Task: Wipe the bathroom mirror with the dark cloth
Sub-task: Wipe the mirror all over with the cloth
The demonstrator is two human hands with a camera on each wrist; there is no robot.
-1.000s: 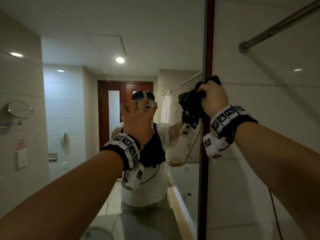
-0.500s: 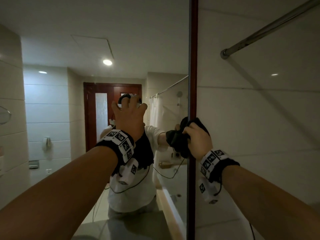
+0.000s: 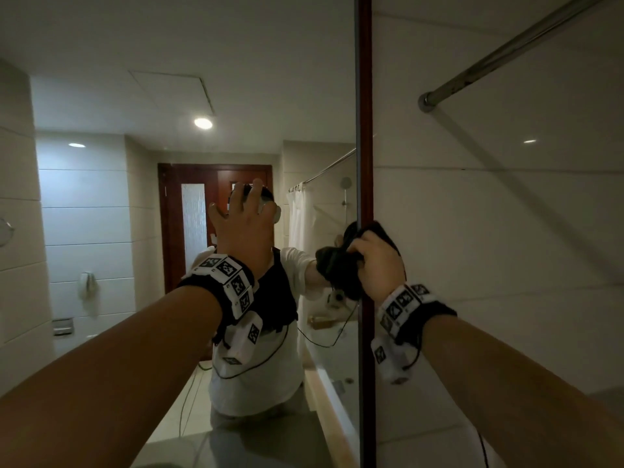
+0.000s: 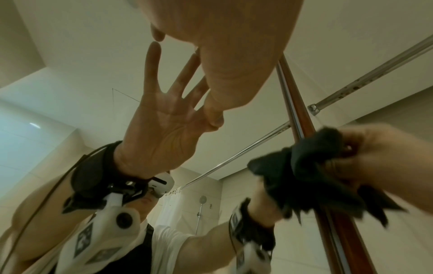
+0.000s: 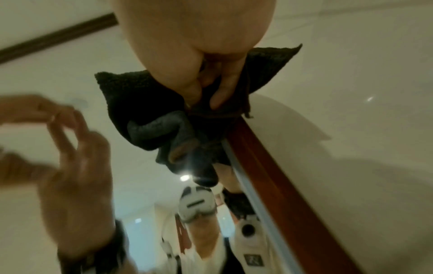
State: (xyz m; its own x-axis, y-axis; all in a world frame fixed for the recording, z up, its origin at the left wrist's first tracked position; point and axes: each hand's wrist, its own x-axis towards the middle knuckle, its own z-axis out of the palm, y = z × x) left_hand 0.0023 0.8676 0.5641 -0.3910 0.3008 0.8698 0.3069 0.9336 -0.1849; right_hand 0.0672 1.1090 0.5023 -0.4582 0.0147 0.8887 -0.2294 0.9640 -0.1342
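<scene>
Head view: right hand [image 3: 380,265] clenches the dark cloth [image 3: 341,268] against the mirror [image 3: 101,197] beside its wooden frame [image 3: 365,130] — likely wiping that edge — while the left hand [image 3: 244,228], fingers spread, braces on the glass.

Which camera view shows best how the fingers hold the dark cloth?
The right wrist view: the fingers curl into the bunched dark cloth from close by. The head view shows only the right hand from behind. The left wrist view is blurred there.
</scene>
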